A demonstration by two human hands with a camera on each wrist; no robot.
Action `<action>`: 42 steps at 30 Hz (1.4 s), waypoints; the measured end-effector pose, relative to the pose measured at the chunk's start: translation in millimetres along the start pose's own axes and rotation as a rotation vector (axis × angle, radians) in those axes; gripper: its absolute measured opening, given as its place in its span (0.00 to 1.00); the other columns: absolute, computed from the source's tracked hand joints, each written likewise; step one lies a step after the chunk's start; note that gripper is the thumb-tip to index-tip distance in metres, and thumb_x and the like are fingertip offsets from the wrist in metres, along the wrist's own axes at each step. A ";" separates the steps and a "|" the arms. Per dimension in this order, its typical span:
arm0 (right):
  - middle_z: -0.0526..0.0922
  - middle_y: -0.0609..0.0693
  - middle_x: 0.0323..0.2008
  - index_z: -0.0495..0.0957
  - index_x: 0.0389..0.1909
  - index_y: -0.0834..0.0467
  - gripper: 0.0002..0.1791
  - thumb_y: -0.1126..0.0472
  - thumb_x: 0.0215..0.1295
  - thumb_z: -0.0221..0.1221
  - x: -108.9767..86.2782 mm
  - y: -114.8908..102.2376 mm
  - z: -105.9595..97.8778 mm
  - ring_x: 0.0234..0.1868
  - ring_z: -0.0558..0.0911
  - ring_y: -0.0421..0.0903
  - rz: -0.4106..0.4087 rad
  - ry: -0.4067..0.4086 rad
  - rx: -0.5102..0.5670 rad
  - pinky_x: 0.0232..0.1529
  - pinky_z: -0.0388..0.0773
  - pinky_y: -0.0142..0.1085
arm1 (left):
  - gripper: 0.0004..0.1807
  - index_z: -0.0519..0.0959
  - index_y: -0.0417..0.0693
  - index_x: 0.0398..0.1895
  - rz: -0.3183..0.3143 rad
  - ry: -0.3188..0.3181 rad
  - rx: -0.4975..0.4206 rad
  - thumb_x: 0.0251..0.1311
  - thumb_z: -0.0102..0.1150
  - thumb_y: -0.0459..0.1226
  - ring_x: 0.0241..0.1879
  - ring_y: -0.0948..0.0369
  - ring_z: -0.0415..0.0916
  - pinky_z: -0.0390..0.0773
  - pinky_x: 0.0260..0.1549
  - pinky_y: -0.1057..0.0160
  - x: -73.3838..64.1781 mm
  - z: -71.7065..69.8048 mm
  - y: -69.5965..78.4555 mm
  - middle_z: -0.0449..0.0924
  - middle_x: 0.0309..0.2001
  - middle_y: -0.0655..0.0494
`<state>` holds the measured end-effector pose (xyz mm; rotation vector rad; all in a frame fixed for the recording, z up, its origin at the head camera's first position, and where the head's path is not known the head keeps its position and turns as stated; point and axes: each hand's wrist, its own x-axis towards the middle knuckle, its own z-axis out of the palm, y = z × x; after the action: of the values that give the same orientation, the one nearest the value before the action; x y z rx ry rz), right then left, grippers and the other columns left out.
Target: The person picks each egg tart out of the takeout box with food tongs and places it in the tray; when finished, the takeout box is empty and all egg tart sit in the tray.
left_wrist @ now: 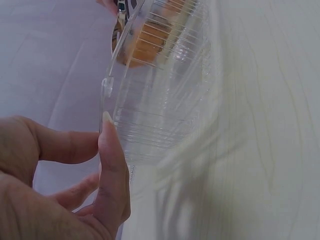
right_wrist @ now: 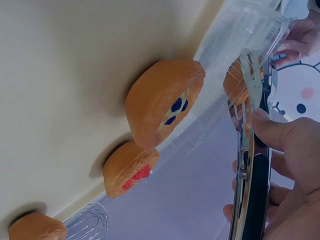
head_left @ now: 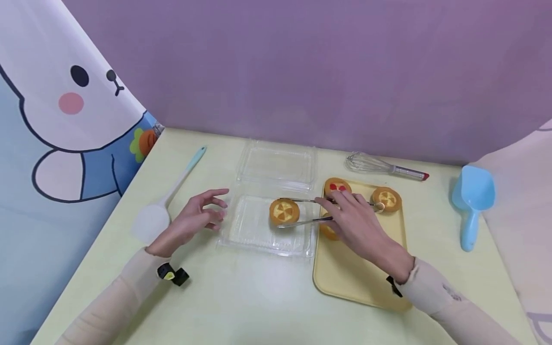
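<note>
My right hand [head_left: 355,223] grips metal tongs [right_wrist: 247,175] with dark handle panels. Between the tongs' tips is a round pastry [head_left: 284,212] with yellow filling, above the base of an open clear plastic box [head_left: 250,230]. Fingers slightly bent and apart, my left hand [head_left: 199,218] is at the box's left side. In the left wrist view its fingertips overlap the rim; contact is unclear. On the yellow tray [head_left: 358,282] lie a red-topped pastry [head_left: 336,184], a yellow-filled pastry [head_left: 387,199] and a blueberry-topped pastry [right_wrist: 165,102], partly hidden by the right hand in the head view.
The box's raised lid part [head_left: 278,165] lies at the back. Behind the tray is a whisk [head_left: 384,166]; a light blue scoop [head_left: 472,196] lies to the right. A white spatula [head_left: 155,220] with a pale blue handle end rests on the left, partly behind the left hand.
</note>
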<state>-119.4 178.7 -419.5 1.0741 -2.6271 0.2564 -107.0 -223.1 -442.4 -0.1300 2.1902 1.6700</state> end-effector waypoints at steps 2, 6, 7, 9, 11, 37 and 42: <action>0.83 0.54 0.52 0.80 0.63 0.55 0.30 0.54 0.60 0.75 -3.2 -0.4 -1.0 0.51 0.79 0.53 0.006 0.010 0.013 0.48 0.76 0.48 | 0.39 0.61 0.45 0.81 0.000 -0.005 0.003 0.65 0.56 0.24 0.36 0.60 0.80 0.86 0.34 0.65 -0.6 -0.2 -1.8 0.70 0.62 0.34; 0.82 0.53 0.52 0.79 0.63 0.54 0.31 0.55 0.59 0.76 -8.7 -0.7 -4.1 0.52 0.80 0.54 0.013 0.030 0.021 0.50 0.76 0.49 | 0.40 0.61 0.45 0.81 0.006 -0.009 0.001 0.64 0.56 0.23 0.38 0.60 0.79 0.86 0.34 0.65 -1.6 -0.8 -4.4 0.70 0.62 0.34; 0.82 0.53 0.52 0.79 0.64 0.53 0.32 0.55 0.59 0.76 -9.9 -0.7 -5.4 0.52 0.80 0.54 0.015 0.031 0.019 0.50 0.76 0.49 | 0.41 0.60 0.45 0.81 0.006 -0.011 0.003 0.63 0.56 0.23 0.38 0.59 0.79 0.86 0.34 0.65 -1.9 -1.0 -4.8 0.69 0.62 0.34; 0.82 0.53 0.52 0.78 0.65 0.52 0.33 0.58 0.57 0.76 -12.9 -0.3 -7.5 0.52 0.80 0.54 0.021 0.031 0.011 0.50 0.76 0.49 | 0.41 0.60 0.45 0.81 0.007 -0.011 0.009 0.63 0.56 0.23 0.38 0.59 0.79 0.86 0.34 0.65 -2.6 -1.2 -5.2 0.69 0.61 0.34; 0.82 0.53 0.52 0.77 0.66 0.52 0.35 0.60 0.56 0.77 -15.9 0.1 -10.1 0.52 0.80 0.55 0.035 0.030 0.007 0.50 0.77 0.50 | 0.41 0.60 0.45 0.81 0.008 -0.010 0.013 0.63 0.56 0.23 0.38 0.59 0.79 0.87 0.34 0.64 -3.2 -1.3 -5.2 0.69 0.61 0.34; 0.83 0.54 0.42 0.84 0.59 0.53 0.34 0.60 0.45 0.80 -127.1 68.8 -54.1 0.38 0.79 0.54 0.319 0.162 -0.080 0.26 0.71 0.43 | 0.41 0.60 0.47 0.81 0.014 -0.011 0.034 0.64 0.58 0.25 0.40 0.57 0.81 0.88 0.35 0.63 -1.1 -1.3 -2.4 0.70 0.61 0.36; 0.85 0.55 0.41 0.85 0.56 0.54 0.33 0.61 0.44 0.80 -154.1 81.2 -54.6 0.37 0.80 0.55 0.367 0.155 -0.085 0.25 0.72 0.44 | 0.41 0.60 0.46 0.81 0.024 -0.014 0.031 0.63 0.57 0.24 0.39 0.59 0.81 0.88 0.35 0.63 0.2 -0.7 -0.4 0.70 0.60 0.36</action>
<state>-61.1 351.7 -423.6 0.5167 -2.6492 0.2877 -107.2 -223.9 -442.6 -0.0838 2.2147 1.6448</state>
